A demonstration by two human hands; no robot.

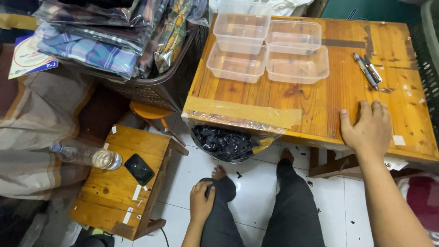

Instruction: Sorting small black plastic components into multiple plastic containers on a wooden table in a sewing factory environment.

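My right hand [367, 129] lies spread flat on the worn wooden table [320, 98] near its front edge; I'd keep that palm planted. My left hand [201, 200] cups my knee.

Above the wooden table [320, 98], the rearmost clear container [242, 6] was cut off by the top edge, and the plastic bag's [231, 142] dark contents stayed unidentifiable.

Plastic-wrapped plaid packs [100, 41] in basket [155, 89]
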